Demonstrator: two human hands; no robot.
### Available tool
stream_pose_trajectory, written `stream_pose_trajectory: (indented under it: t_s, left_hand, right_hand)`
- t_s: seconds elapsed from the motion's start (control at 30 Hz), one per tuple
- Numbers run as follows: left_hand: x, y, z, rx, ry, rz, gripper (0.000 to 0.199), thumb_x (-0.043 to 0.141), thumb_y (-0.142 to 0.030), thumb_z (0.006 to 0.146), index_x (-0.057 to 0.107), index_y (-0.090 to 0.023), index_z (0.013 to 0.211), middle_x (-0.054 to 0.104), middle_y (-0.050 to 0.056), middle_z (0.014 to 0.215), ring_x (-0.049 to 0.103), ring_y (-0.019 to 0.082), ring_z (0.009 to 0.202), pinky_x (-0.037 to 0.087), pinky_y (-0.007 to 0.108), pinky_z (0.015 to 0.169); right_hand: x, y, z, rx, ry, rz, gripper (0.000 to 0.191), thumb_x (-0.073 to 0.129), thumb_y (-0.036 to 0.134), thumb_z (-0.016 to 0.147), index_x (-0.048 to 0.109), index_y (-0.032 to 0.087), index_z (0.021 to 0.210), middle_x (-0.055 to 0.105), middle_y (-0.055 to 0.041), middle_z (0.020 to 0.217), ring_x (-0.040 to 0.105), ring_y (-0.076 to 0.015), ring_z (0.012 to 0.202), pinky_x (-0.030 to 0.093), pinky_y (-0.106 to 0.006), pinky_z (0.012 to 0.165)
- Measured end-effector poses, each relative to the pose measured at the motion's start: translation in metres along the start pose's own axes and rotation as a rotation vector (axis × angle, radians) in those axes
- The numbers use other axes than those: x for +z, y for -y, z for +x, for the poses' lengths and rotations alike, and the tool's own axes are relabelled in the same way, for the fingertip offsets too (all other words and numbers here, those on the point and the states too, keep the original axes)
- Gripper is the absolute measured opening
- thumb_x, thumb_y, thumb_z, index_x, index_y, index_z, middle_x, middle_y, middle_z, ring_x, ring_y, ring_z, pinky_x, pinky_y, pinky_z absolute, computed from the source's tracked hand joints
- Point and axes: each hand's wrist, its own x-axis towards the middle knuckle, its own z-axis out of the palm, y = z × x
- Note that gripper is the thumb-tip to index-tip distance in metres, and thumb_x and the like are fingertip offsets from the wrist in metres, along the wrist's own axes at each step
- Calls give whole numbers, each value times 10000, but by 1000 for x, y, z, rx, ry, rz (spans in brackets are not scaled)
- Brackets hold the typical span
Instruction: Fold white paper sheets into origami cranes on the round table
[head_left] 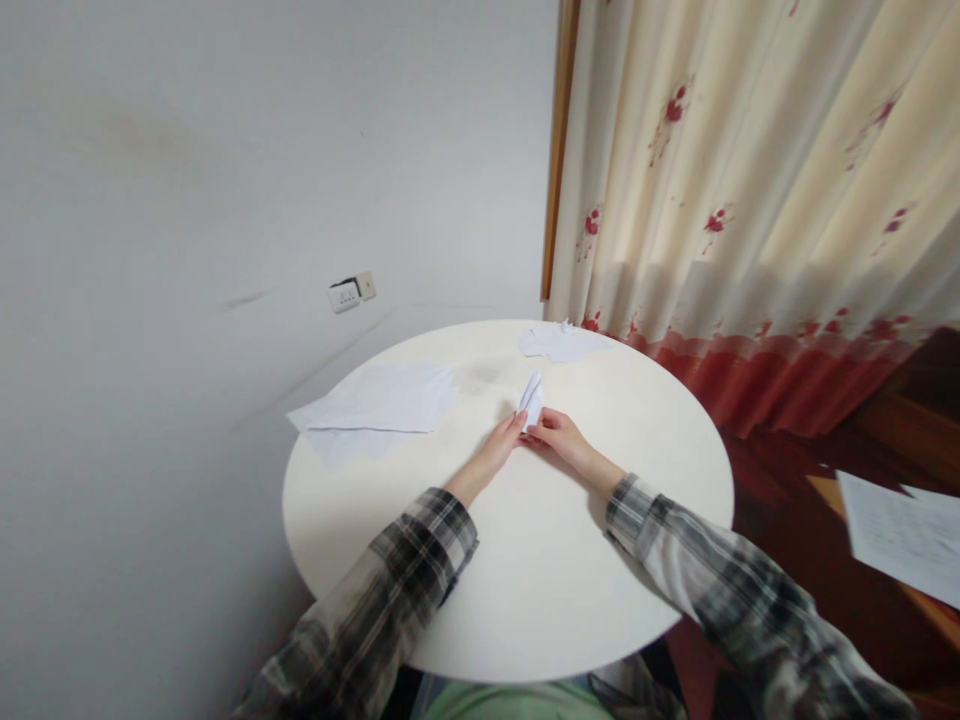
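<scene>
A small folded white paper [530,397] stands up between my two hands over the round white table [525,600]. My left hand [504,440] grips its lower left side, with the thumb lying on the paper's face. At the lower right edge of the paper, my right hand [557,432] pinches it with bent fingers. The folded paper is narrow, with a pointed top and a crease line running along it. The fingers behind the paper are mostly hidden.
White sheets [382,400] lie at the table's left edge, and more paper pieces [562,342] at the far edge. A wall with a socket [344,296] borders the left, a flowered curtain [720,200] the back right. Written sheets [900,535] lie lower right.
</scene>
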Motion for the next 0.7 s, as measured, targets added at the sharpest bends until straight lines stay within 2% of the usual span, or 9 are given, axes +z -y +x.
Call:
stream_pose_trajectory:
  t_s: [0.1, 0.2, 0.4, 0.57, 0.7]
  left_hand:
    - [-1, 3, 2, 7, -11, 53, 535, 531, -537, 718, 543, -120, 1053, 600, 112, 1009, 554, 180, 857, 424, 313, 787]
    - [-2, 5, 4, 23, -7, 114, 533, 499, -555, 729, 546, -117, 1029, 601, 86, 891, 538, 154, 741, 417, 286, 700]
    - [4, -2, -2, 60, 94, 145, 508, 495, -514, 752, 518, -153, 1110, 519, 3, 668, 423, 100, 555, 332, 235, 550]
    - [6, -5, -4, 56, 154, 143, 540, 519, -465, 756, 453, -208, 1227, 512, -4, 667, 406, 111, 564, 326, 243, 574]
    - [4, -2, -3, 66, 173, 162, 591, 515, -474, 757, 409, -202, 1272, 521, -2, 678, 422, 124, 597, 340, 252, 613]
  right_hand:
    - [1, -6, 1, -1, 41, -40, 231, 602, 356, 669, 541, 137, 713, 528, 29, 587, 450, -80, 517, 337, -223, 515]
    - [3, -4, -2, 13, 56, -60, 290, 573, 422, 700, 549, 133, 717, 543, 10, 589, 461, -85, 512, 351, -229, 514]
    - [2, -3, -5, -19, 91, -18, 379, 476, 506, 765, 553, 151, 660, 556, -13, 558, 480, -101, 499, 372, -237, 509]
    - [2, -2, -6, -8, 28, -18, 470, 422, 576, 765, 563, 171, 572, 557, -35, 512, 487, -119, 475, 387, -254, 498]
    - [2, 2, -7, 18, -11, -12, 484, 434, 612, 742, 567, 181, 564, 560, -40, 493, 484, -124, 456, 390, -255, 474]
